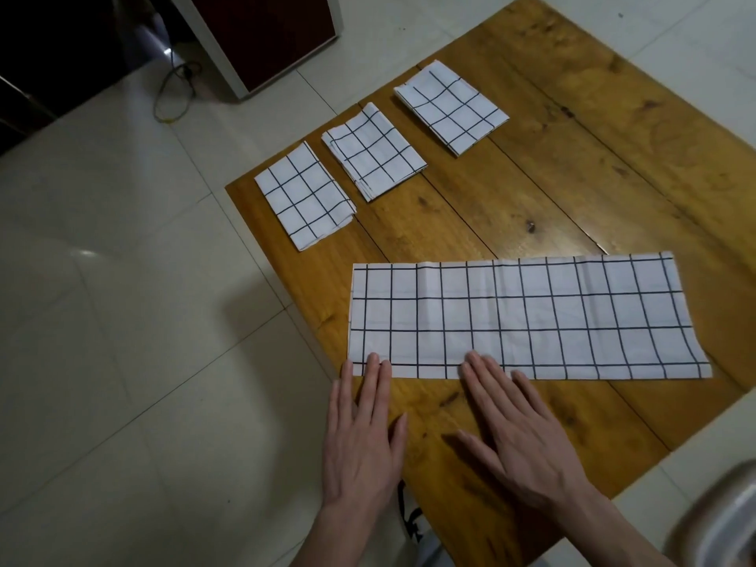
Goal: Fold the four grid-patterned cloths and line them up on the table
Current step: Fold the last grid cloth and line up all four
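Table: square wooden top of knotty golden-brown planks, seen from above and turned at an angle, standing on pale floor tiles.
Long cloth: white with a black grid, lying flat as a wide strip across the near part of the table, its long edges running left to right; faint vertical creases show along it.
Left hand: flat, palm down, fingers straight and close together — the fingertips rest on the strip's near left corner, the palm over the table edge. It grips nothing.
Right hand: flat, palm down, fingers straight and slightly spread, fingertips on the strip's near edge a little left of its middle, palm on bare wood. It grips nothing.
Folded cloth, left: small neat rectangle at the table's far left corner.
Folded cloth, middle: just beside the first, a narrow gap between them, layered edges showing on its near side.
Folded cloth, right: next along the same edge, apart from the middle one — the three form a diagonal row, well apart from the strip.
Cabinet: dark red front with a pale frame, on the floor beyond the table.
Cable: thin cord looping on the tiles beside the cabinet.
Bottom right corner: a blurred grey rounded object, too unclear to identify.
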A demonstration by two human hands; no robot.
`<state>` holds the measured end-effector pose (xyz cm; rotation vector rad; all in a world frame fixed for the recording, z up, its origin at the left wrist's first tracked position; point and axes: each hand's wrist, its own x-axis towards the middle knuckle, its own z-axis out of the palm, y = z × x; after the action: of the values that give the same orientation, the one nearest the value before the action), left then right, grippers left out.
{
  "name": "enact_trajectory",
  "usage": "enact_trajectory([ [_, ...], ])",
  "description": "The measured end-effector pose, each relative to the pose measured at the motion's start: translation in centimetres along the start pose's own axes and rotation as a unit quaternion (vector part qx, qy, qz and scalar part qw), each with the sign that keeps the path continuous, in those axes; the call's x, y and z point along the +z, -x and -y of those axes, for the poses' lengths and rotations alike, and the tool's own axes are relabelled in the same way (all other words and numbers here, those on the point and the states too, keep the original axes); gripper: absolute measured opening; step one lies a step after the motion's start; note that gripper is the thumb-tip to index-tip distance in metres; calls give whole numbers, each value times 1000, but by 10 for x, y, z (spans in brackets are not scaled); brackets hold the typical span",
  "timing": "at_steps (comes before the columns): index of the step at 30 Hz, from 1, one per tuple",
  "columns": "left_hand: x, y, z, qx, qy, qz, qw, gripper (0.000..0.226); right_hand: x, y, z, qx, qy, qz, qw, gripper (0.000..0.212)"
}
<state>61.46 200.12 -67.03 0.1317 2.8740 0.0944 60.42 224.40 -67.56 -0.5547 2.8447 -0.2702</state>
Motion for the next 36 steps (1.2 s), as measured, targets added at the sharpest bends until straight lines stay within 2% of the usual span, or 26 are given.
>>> enact_trajectory([
  [10,-1,1,-19,-27,12,-16,999,73,1,8,-6,50,-19,-2,999,82],
  [17,1,-10,-88,113,51,-14,992,60,0,8,-8,38,-43,-5,998,67],
  [24,11,-16,-91,126,13,-4,992,67,-3,14,-32,7,-29,7,1000,66],
  [31,11,-16,-87,128,-21,4,991,71,-9,38,-72,23,-22,22,999,73],
  [36,11,-15,-96,110,-21,3,994,71,-13,52,-102,72,-37,28,996,74],
])
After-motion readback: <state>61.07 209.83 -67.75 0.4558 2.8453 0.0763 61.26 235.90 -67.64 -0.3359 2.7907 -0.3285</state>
